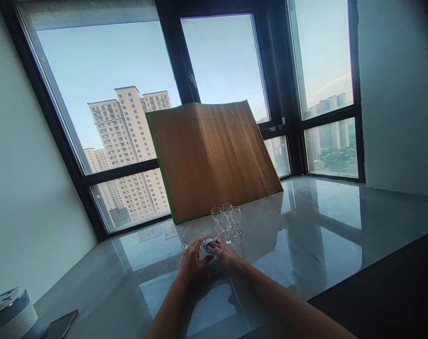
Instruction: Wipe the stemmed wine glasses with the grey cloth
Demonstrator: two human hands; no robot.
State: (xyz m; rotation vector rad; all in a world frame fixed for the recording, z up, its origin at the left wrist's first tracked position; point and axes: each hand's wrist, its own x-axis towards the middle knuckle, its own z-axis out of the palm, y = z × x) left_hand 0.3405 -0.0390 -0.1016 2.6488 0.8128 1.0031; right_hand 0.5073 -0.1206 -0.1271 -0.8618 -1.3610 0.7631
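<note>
Both hands meet over the grey tiled ledge in front of me. My left hand (pixel 193 259) is wrapped round a small clear stemmed glass (pixel 185 246), whose foot appears to show at the left of the fingers. My right hand (pixel 225 249) closes on a crumpled whitish cloth or paper (pixel 210 246) at the glass; whether it lies inside or around the bowl I cannot tell. Just beyond my hands, several clear stemmed glasses (pixel 236 215) stand upright in a close group. My right fingers partly cover the nearest of them.
A brown bamboo mat (pixel 217 160) with green edging leans against the windows behind the glasses. At the lower left are a lidded cup (pixel 14 315) and a dark phone (pixel 60 326). The shiny ledge (pixel 270 278) ends in a dark edge at the right.
</note>
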